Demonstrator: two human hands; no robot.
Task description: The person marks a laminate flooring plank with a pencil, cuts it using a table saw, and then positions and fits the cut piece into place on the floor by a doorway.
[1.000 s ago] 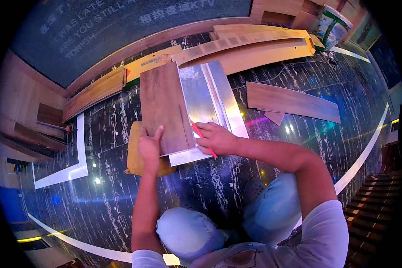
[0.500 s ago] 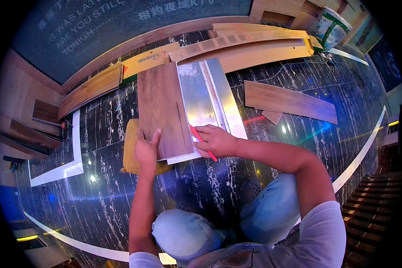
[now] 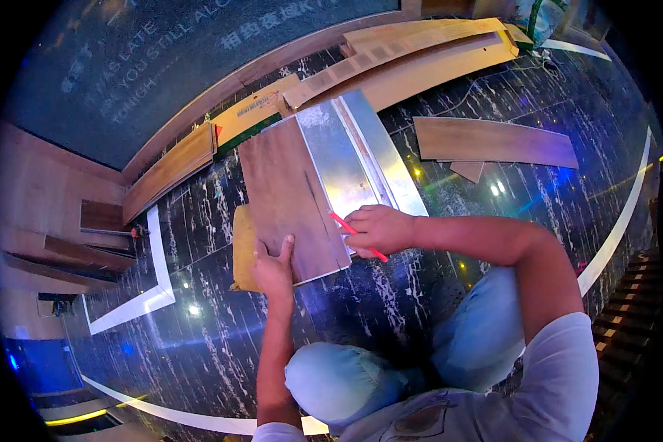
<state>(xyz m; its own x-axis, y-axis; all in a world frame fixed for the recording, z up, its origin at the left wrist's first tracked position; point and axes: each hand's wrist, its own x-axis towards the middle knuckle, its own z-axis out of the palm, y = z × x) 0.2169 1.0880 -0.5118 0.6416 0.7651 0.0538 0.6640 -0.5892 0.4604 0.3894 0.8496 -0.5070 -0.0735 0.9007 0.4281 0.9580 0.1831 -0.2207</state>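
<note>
Plank [image 3: 283, 195]: I see it in front of the knees, on the silver board [image 3: 337, 151], its left edge beside the yellow block [image 3: 244, 250].
Left hand [image 3: 274, 269]: thumb on the plank's top near its close left corner; the other fingers are mostly hidden, so I cannot tell whether they grip.
Right hand [image 3: 379, 230]: fingers closed on the red pencil [image 3: 362, 239], tip at the plank's right edge; contact is too small to tell.
Steady marking: I would press the plank flat, hold the pencil at one angle and draw lightly, as a slip could skew the line.
Carton [image 3: 435, 81]: long, gaping along its length, brown inside; I cannot make out contents.
Yellow box [image 3: 254, 108]: green-sided, contents hidden.
Bag [image 3: 541, 20]: white and green, cut off by the view, contents unseen.
</note>
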